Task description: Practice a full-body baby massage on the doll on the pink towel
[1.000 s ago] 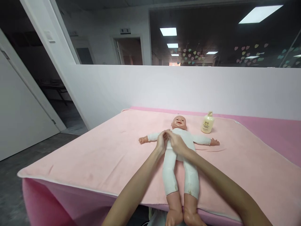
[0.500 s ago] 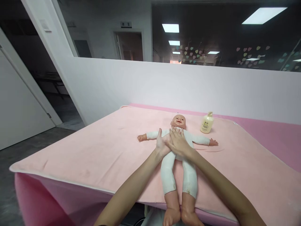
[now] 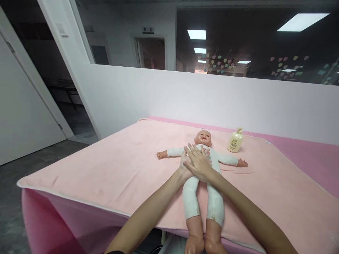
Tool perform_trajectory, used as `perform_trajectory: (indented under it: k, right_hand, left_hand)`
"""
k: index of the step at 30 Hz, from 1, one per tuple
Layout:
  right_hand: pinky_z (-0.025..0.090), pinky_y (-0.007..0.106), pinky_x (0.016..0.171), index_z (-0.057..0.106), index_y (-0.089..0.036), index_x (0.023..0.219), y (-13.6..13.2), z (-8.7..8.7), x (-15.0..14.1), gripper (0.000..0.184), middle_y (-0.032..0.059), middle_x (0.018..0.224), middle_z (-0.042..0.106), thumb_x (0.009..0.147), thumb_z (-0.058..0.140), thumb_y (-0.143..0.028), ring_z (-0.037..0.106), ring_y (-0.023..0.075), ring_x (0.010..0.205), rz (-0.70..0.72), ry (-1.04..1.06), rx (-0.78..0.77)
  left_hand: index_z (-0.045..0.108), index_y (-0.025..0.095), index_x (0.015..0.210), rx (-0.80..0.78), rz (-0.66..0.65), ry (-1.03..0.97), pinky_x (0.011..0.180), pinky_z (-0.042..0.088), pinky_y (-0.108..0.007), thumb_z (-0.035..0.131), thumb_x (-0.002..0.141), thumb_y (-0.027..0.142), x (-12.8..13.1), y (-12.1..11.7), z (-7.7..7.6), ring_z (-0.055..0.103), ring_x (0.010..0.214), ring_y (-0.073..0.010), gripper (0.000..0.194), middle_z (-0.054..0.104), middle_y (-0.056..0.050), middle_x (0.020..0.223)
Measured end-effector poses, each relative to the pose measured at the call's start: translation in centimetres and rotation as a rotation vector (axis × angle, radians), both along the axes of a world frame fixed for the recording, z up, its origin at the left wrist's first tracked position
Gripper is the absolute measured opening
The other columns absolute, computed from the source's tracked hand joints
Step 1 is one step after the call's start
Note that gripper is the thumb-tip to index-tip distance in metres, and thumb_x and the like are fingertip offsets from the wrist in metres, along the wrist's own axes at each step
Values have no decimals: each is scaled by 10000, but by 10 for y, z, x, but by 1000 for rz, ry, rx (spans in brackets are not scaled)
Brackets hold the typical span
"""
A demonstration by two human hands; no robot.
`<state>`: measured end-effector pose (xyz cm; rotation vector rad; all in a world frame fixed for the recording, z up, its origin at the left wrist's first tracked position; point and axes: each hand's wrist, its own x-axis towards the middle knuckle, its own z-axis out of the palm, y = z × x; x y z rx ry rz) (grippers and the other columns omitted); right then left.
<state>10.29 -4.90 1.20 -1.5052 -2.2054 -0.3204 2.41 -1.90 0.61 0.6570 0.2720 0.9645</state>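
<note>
Right hand (image 3: 200, 164) open, flat across the open left hand (image 3: 184, 164), both over the doll (image 3: 190, 201), face-up on the blanket (image 3: 119, 158); one careless drag could slide it, feet (image 3: 195, 243) overhanging the edge

Interior of a teaching or infant-care practice room, apparently within an institutional building: a baby doll (image 3: 215, 160) lies on a cloth-covered table (image 3: 111, 165); behind it, a windowed partition (image 3: 172, 93) shows ceiling light panels (image 3: 303, 22), heart-shaped decorations (image 3: 280, 59) and a doorway (image 3: 152, 53) beneath a sign plate (image 3: 148, 30).
</note>
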Motion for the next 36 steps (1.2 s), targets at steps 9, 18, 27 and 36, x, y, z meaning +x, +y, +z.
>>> perform_trajectory:
  k: [9,18,27,36]
  right_hand:
    - [54,499,1108,233,-79,1410,6,-1,11,666,144,1444,257,912,214,-520,181,251,1360,-97,64,2]
    - [68,451,1125,249,-16,1392,3,-4,2,660,154,1454,221,929,159,-477,129,235,1372,-77,56,-48]
    - [88,463,1126,236,-25,1398,4,-4,3,659,154,1454,217,926,174,-481,118,234,1374,-84,52,-42]
    - [90,471,1124,245,-30,1396,5,-4,3,644,151,1454,217,928,182,-467,120,238,1374,-83,42,-37]
  left_hand:
    - [468,78,1245,-122,-290,-266,1090,221,-465,316,828,575,-7,2,10,396,1268,-284,667,515,-184,1273]
    - [430,68,1280,-173,-138,-284,1068,289,-466,279,854,542,-8,6,13,445,1232,-279,655,510,-190,1277]
    - [440,51,1268,-167,-146,-287,1043,322,-495,263,851,548,-7,10,9,440,1233,-294,672,520,-200,1261]
    - [417,50,1286,-156,-144,-276,1062,305,-460,277,850,538,-7,9,9,430,1245,-278,668,510,-200,1274]
